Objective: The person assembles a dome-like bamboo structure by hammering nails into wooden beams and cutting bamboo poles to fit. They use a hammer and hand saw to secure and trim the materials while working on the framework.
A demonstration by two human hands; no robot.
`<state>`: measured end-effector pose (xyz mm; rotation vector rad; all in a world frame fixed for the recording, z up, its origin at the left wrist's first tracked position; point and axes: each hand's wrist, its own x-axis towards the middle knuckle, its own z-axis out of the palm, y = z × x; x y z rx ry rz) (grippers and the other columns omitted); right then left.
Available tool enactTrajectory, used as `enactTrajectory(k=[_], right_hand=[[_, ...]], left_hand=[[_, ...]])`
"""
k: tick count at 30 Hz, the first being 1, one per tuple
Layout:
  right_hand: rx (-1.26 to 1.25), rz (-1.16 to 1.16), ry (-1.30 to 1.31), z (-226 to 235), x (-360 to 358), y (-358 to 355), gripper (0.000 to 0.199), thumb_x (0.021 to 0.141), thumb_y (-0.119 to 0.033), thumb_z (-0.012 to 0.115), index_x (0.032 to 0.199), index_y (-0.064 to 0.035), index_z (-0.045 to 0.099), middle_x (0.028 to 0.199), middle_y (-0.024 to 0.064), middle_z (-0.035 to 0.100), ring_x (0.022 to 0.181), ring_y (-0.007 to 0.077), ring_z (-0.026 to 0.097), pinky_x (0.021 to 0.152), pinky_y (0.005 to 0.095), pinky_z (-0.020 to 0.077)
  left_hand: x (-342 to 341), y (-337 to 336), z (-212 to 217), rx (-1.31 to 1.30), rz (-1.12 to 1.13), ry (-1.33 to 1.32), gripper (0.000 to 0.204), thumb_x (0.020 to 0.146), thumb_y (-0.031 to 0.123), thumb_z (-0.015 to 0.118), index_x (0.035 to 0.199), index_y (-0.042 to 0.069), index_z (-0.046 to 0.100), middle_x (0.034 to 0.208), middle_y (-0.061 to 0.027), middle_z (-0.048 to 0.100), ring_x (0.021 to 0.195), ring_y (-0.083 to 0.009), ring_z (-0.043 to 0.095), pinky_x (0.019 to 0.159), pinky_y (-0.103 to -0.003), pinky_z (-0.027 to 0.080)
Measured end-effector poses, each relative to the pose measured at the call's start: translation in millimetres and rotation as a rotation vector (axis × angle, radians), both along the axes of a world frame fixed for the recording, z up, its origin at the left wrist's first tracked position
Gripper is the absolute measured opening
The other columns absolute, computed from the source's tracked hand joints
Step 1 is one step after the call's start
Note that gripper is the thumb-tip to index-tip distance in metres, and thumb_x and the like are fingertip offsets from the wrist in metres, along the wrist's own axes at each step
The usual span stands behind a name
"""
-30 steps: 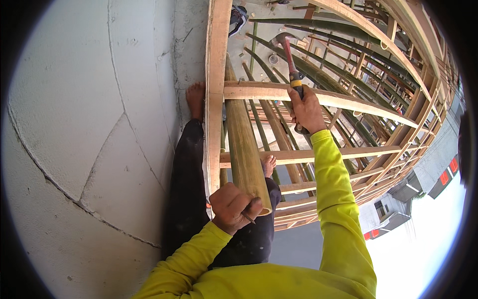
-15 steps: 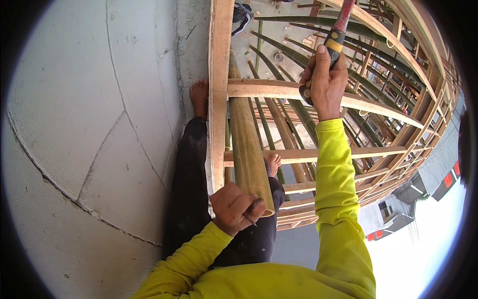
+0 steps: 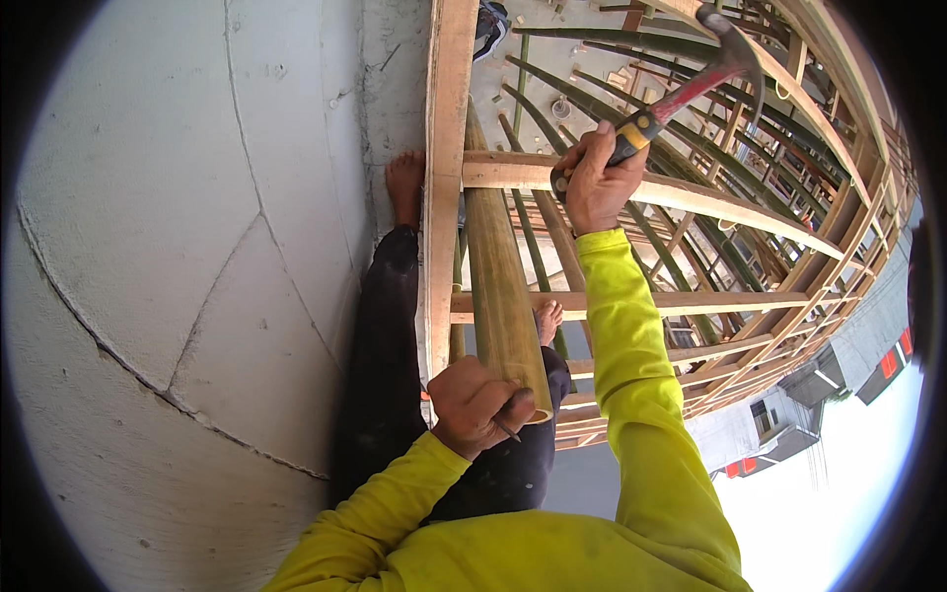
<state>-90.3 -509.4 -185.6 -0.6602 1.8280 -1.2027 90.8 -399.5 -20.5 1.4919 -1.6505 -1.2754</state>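
Note:
My right hand [image 3: 600,185] is closed round the black-and-yellow grip of a claw hammer [image 3: 692,92]. The red shaft and dark head point up and to the right, over the timber frame. Low in the middle, my left hand [image 3: 472,407] is closed with a thin dark nail [image 3: 507,430] sticking out between the fingers. Its fingers lie against the near end of a thick yellowish bamboo pole [image 3: 501,306], which runs away from me between my legs, passing under one crosspiece. The hammer is well apart from the nail and the pole.
A cracked grey concrete wall [image 3: 148,247] fills the left. Beside it runs a long timber beam [image 3: 449,148], with crosspieces [image 3: 691,304] reaching right. My bare feet [image 3: 404,187] are on either side of the pole. Green bamboo poles [image 3: 631,89] stand over a drop to the floor below.
My right hand has moved left and slightly down, and the hammer has tilted to the right, bringing its head into view. My left hand still grips the nail by the pole's end.

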Motion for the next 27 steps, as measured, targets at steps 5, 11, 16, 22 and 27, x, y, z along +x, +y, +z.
enactTrajectory(k=[5, 11, 16, 22, 27], right_hand=[[0.711, 0.944, 0.359, -35, -37, 60, 0.043, 0.097, -0.033, 0.058, 0.108, 0.0084, 0.055, 0.093, 0.0325, 0.066, 0.089, 0.0479, 0.066, 0.082, 0.0557, 0.0499], [0.386, 0.412, 0.306, -28, -11, 53, 0.033, 0.098, -0.028, 0.061, 0.103, 0.0035, 0.052, 0.075, 0.0230, 0.064, 0.067, 0.0345, 0.065, 0.056, 0.0428, 0.0488], [0.809, 0.874, 0.199, -33, -49, 104, 0.044, 0.097, -0.037, 0.057, 0.107, 0.0056, 0.055, 0.079, 0.0314, 0.065, 0.076, 0.0468, 0.067, 0.064, 0.0521, 0.0523], [0.555, 0.142, -0.081, 108, -54, 123, 0.036, 0.097, -0.033, 0.062, 0.107, 0.0014, 0.055, 0.060, 0.0089, 0.059, 0.046, 0.0166, 0.058, 0.042, 0.0314, 0.0454], [0.602, -0.196, -0.296, 274, -86, 221, 0.036, 0.098, -0.028, 0.060, 0.120, -0.0002, 0.051, 0.062, 0.0027, 0.054, 0.048, 0.0126, 0.055, 0.046, 0.0289, 0.0461]], left_hand=[[-6, 2, -3, -0.017, 0.030, -0.013, 0.017, 0.078, 0.016, 0.076, 0.071, 0.008, 0.063, 0.062, -0.0028, 0.049, 0.048, -0.0177, 0.048, 0.042, -0.031, 0.038], [-3, 5, 1, 0.000, 0.013, -0.031, 0.019, 0.079, 0.017, 0.075, 0.070, 0.008, 0.062, 0.062, -0.0030, 0.050, 0.049, -0.0176, 0.048, 0.042, -0.031, 0.040], [3, 2, -5, -0.031, 0.009, -0.030, 0.016, 0.077, 0.013, 0.072, 0.069, 0.007, 0.060, 0.062, -0.0050, 0.050, 0.050, -0.0189, 0.048, 0.044, -0.031, 0.039], [-7, 12, -5, 0.007, 0.043, -0.072, 0.017, 0.081, 0.012, 0.067, 0.070, 0.005, 0.055, 0.063, -0.0084, 0.049, 0.053, -0.0241, 0.051, 0.048, -0.035, 0.040], [-20, 26, -9, -0.030, 0.042, -0.199, 0.024, 0.091, 0.017, 0.054, 0.075, 0.000, 0.056, 0.071, -0.0141, 0.058, 0.063, -0.0343, 0.056, 0.059, -0.042, 0.045]])
